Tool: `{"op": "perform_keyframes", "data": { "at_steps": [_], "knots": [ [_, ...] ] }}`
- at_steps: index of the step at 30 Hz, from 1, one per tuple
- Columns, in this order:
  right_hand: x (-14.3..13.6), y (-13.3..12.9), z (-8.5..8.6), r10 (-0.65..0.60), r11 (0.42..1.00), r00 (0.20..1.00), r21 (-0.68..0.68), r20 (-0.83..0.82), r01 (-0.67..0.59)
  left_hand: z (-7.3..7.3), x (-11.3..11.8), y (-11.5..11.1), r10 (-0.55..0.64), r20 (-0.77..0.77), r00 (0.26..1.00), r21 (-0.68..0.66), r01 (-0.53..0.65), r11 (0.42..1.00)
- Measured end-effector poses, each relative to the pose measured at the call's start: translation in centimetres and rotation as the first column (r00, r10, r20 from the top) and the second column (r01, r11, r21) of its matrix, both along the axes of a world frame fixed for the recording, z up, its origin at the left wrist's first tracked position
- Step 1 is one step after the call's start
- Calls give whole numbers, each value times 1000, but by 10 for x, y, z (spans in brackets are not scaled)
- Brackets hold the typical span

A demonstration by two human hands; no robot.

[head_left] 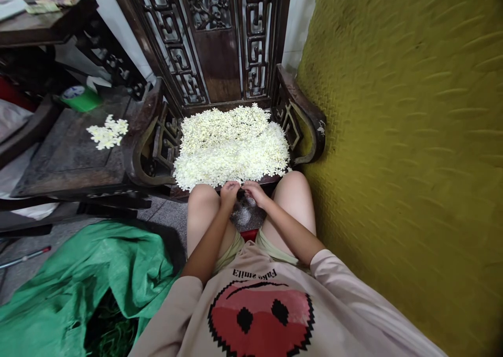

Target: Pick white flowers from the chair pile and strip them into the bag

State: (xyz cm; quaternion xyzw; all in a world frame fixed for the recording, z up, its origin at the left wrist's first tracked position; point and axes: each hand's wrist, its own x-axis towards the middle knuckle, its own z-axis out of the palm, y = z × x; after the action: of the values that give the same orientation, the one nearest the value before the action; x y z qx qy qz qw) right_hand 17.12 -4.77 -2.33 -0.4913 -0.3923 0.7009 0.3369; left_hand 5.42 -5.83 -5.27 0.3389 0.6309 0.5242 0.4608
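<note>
My left hand [230, 193] and my right hand [254, 192] meet just above the front edge of the chair seat, between my knees. Both are closed in a pinch, fingertips almost touching. A small white piece [240, 183] shows between them; its colour matches the flowers, but it is too small to make out fully. Right in front of the hands, a thick heap of small white flowers [231, 147] with pale yellow centres covers the seat of a dark carved wooden chair [222, 64].
On the left, a wooden seat [58, 163] holds a small cluster of white flowers [108, 132] and a green tape roll [82, 98]. A green sack [118, 257] with dark green strands inside lies on the floor. A yellow textured panel [408, 137] stands close on the right.
</note>
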Motion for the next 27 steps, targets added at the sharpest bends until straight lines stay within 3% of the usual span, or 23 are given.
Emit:
{"op": "perform_keyframes", "data": {
  "at_steps": [3,6,16,21,27],
  "knots": [
    [-1,-3,4,-189,924,970,363,156,121,2,-5,3,-57,116,992,-53,63,997],
    [-2,-2,4,-231,887,947,448,223,111,3,-8,6,-101,210,973,-90,122,988],
    [9,8,-13,-162,954,979,275,123,123,13,-9,3,-201,260,944,-98,233,968],
    [11,9,-15,-169,969,985,183,14,164,12,-10,3,-182,310,933,-115,227,967],
    [13,12,-12,-177,984,982,-33,-63,175,8,-10,5,-150,405,902,-151,228,962]
  ]
}}
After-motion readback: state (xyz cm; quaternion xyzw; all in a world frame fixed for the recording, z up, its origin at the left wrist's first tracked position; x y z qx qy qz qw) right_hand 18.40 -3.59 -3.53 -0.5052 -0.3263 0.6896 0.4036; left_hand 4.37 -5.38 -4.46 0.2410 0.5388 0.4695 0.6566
